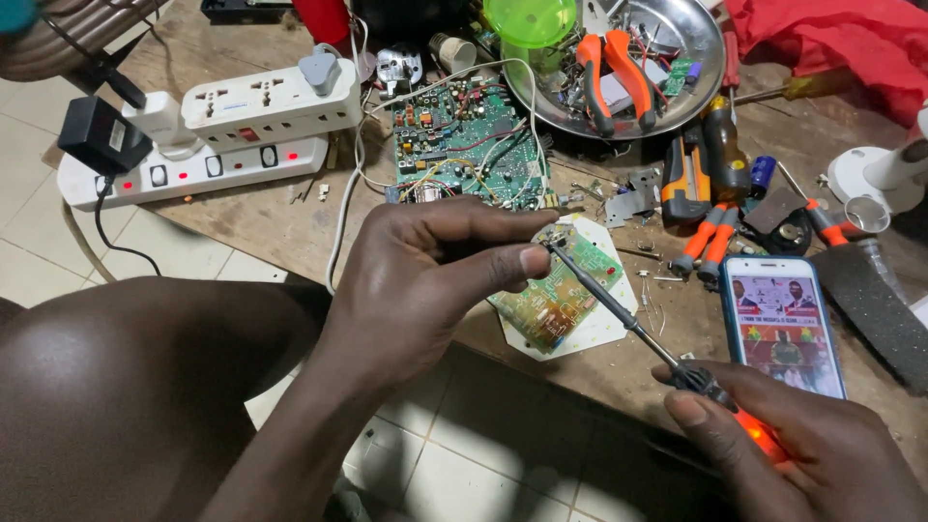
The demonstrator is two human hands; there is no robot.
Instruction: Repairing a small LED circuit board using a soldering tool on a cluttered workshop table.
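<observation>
On a scarred wooden workbench, seen from the head camera: left hand raised over the bench edge, thumb and forefinger pinched together just at the corner of a small green circuit board, whether on a fine part or wire cannot be told. Small board lying on a white angular plate, near the bench's front edge. Right hand low at the lower right, fingers wrapped around the glowing orange handle of a soldering iron, its dark shaft slanting up and left, tip meeting the small board's upper corner beside the left fingertips. Just right of the iron, a smartphone lying flat with its screen lit. Behind the small board, a larger green circuit board threaded with coloured wires. At upper right, a round metal tray holding orange-handled pliers and small parts, a green plastic cup at its rim. Between tray and phone, orange-and-black hand tools. At far left, white power strips with red lights, a black adapter plugged in. Bare knee filling the lower left, pale tiled floor below.
</observation>
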